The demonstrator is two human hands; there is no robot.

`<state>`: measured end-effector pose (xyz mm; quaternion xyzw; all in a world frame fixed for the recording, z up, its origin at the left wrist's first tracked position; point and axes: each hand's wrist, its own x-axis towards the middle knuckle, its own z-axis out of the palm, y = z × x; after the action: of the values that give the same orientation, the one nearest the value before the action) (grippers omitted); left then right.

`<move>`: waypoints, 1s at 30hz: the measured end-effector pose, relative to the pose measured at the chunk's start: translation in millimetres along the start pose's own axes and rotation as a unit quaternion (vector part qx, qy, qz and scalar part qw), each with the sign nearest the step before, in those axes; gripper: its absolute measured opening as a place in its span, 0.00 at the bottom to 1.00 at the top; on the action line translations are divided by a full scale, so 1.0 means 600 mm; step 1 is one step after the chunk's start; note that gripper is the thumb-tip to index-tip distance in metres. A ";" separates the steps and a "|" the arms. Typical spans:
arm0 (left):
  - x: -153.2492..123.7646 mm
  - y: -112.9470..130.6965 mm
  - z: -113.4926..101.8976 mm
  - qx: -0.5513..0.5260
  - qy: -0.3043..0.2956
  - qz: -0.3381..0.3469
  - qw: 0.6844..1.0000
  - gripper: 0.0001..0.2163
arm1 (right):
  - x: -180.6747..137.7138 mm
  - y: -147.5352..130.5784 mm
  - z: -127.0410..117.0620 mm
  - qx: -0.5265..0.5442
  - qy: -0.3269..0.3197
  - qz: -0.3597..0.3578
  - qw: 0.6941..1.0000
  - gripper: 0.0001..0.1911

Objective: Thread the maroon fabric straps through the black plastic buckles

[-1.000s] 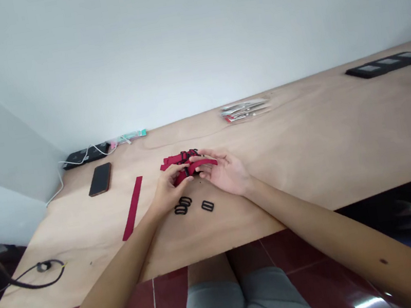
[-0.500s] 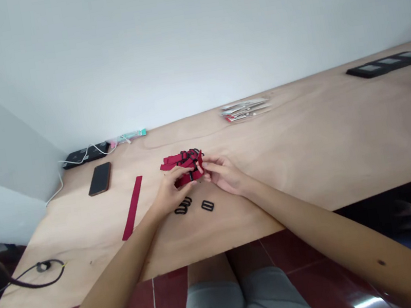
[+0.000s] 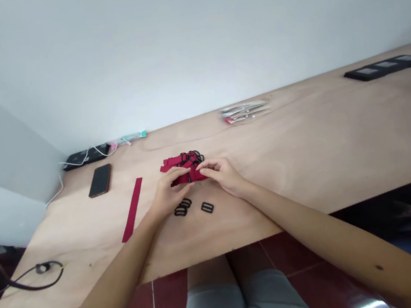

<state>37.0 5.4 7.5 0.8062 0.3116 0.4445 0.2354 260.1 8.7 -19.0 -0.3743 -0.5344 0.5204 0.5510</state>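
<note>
A bundle of red webbing straps with black plastic buckles (image 3: 183, 163) lies on the plywood table (image 3: 292, 161), just in front of my body's centre line. My left hand (image 3: 168, 188) grips its near left side, fingers curled over the webbing. My right hand (image 3: 221, 174) comes in from the right, its fingertips pinching the near edge of the bundle. Below my left hand lie two black slider buckles (image 3: 181, 209), one partly overlapping the other. A third black slider buckle (image 3: 206, 207) sits apart, just right of them. A loose flat red strap (image 3: 132, 210) lies to the left of my left hand.
A black phone (image 3: 99, 180) lies left of the strap. A black power strip (image 3: 87, 156) with white cables stands by the wall, and a dark cable (image 3: 41, 274) lies at the left edge. Silver packets (image 3: 244, 112) and a black tray (image 3: 387, 67) sit farther back.
My hands have come closer together and lower on the bundle. The right hand has closed from a spread position to a pinch on the webbing, and the bundle now looks more compact.
</note>
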 end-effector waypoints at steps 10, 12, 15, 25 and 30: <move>-0.005 -0.022 0.002 0.087 -0.011 0.067 0.994 0.14 | 0.000 0.004 0.003 -0.063 -0.026 -0.015 0.998 0.10; -0.005 -0.026 0.002 0.100 -0.006 0.073 0.992 0.13 | -0.001 0.004 0.004 -0.064 -0.040 -0.024 0.997 0.10; -0.005 -0.022 0.002 0.093 0.012 0.054 0.994 0.17 | -0.001 0.002 0.004 -0.022 -0.067 -0.025 0.997 0.12; -0.006 0.005 -0.001 0.096 0.012 0.087 0.991 0.32 | -0.011 -0.008 0.010 0.104 -0.090 0.002 0.991 0.16; -0.008 0.012 0.004 0.127 0.025 0.142 0.981 0.30 | -0.012 -0.005 0.011 0.115 -0.108 0.023 0.987 0.26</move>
<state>39.4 -3.6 8.2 0.8544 0.2539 0.4497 0.0577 254.9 0.2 -16.3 -0.2626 -0.5183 0.6283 0.5173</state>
